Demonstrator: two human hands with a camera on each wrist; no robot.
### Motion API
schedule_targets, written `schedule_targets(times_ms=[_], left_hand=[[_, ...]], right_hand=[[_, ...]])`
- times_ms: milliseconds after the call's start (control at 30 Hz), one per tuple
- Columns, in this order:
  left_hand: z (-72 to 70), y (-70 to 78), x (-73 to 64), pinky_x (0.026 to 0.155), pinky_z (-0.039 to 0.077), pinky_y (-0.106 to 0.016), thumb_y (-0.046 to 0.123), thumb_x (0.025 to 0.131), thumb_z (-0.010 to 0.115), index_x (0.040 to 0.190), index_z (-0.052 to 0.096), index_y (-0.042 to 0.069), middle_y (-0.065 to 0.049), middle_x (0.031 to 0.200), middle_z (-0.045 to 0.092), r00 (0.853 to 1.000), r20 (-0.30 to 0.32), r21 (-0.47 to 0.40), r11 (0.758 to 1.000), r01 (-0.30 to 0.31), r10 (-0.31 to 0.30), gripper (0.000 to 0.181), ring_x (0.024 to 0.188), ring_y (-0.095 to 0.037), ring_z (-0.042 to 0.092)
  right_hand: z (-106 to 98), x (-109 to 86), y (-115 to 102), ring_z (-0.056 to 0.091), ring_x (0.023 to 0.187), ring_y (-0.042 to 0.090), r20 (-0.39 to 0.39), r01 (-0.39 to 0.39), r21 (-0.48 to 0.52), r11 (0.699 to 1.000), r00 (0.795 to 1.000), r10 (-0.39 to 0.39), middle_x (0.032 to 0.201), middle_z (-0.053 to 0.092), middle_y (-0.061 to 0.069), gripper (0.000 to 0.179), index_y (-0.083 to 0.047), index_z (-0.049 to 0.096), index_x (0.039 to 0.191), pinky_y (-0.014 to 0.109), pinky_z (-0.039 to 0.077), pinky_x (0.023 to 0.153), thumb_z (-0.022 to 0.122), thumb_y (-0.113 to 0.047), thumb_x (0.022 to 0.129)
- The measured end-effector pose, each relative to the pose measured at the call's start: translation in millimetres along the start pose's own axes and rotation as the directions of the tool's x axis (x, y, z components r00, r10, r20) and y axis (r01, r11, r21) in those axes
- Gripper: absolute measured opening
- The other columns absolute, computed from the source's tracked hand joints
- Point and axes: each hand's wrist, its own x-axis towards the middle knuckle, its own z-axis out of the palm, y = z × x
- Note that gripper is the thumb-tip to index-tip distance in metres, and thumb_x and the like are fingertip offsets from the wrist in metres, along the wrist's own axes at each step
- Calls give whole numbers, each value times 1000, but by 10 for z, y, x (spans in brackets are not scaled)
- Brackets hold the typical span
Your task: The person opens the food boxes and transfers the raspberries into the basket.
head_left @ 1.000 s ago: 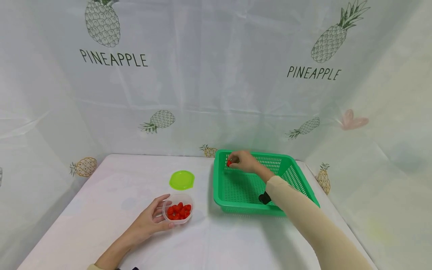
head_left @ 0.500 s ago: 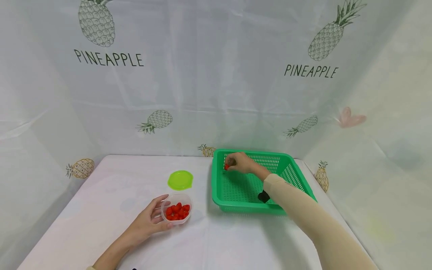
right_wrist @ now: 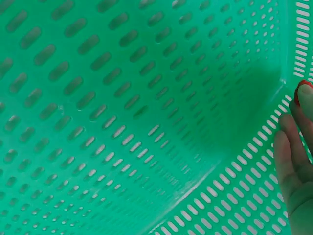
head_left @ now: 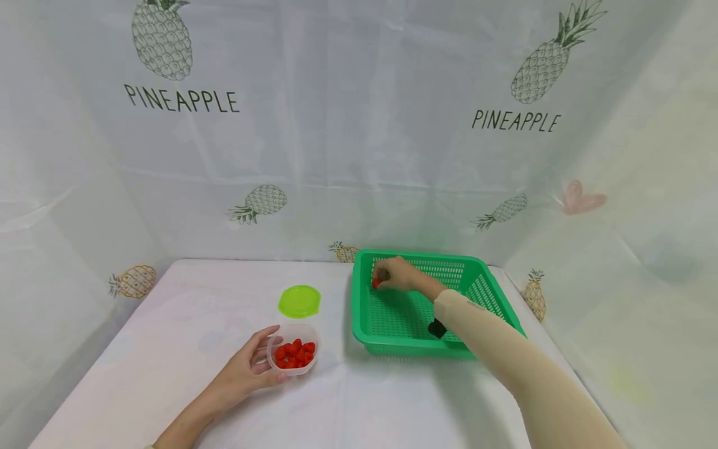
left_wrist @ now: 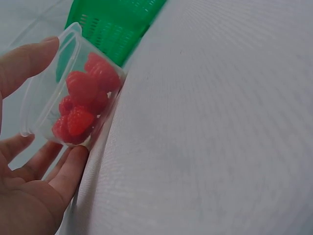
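My left hand [head_left: 244, 373] grips a clear plastic tub [head_left: 278, 359], thumb on the near side and fingers on the far side. Several red raspberries [left_wrist: 82, 88] lie in the bottom of the tub, which stands on the table in the left wrist view. At the back left corner of a green perforated basket [head_left: 359, 312], my right hand [head_left: 395, 273] pinches a single red raspberry [head_left: 376, 284]. That berry shows only partly at the right wrist view's edge, behind the thumb of the right hand [right_wrist: 298, 171].
A lime green round lid [head_left: 300, 301] lies flat on the white-covered table [head_left: 224, 299], behind the tub. White sheeting [head_left: 359, 156] printed with pineapples hangs behind and along both sides. The basket stands at the table's back right.
My right hand has lowered a little into the basket's back left corner, keeping the raspberry. The left hand and the tub stay in place; the head view has shifted slightly.
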Motion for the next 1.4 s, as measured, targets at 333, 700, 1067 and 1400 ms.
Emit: schedule_targets(times_ms=[333,700,1067,1400], left_hand=[[7,-3,-10,109,53,-30,22,87,90,162,36,28,-14,162,45,1000,2,2,1000,1,-1,93,147,-36,48],[3,-3,-2,109,54,-32,23,87,90,162,36,29,-13,162,46,1000,-5,5,1000,4,-4,93,147,-36,48],[-3,-28,3,110,53,-31,22,87,90,161,37,29,-14,161,47,1000,-7,10,1000,-3,3,92,146,-37,49],[-9,-23,1,109,53,-31,22,87,90,162,36,29,-15,161,47,1000,-4,12,1000,-12,12,92,146,-37,48]], right_hand=[[137,-11,79,70,98,21,-15,14,-15,1000,1000,-14,106,74,8,20,-3,73,117,34,60,82,78,-6,97],[155,-6,39,70,97,21,-20,-30,-56,998,999,29,104,74,6,18,-6,73,112,35,60,83,81,-7,95],[199,1,31,69,93,20,-50,-63,-84,994,997,59,97,73,2,18,-9,74,109,61,46,110,84,-11,93],[203,-6,-36,68,93,21,-42,-92,-80,993,995,89,95,73,2,16,-10,74,107,65,33,120,83,-11,93]])
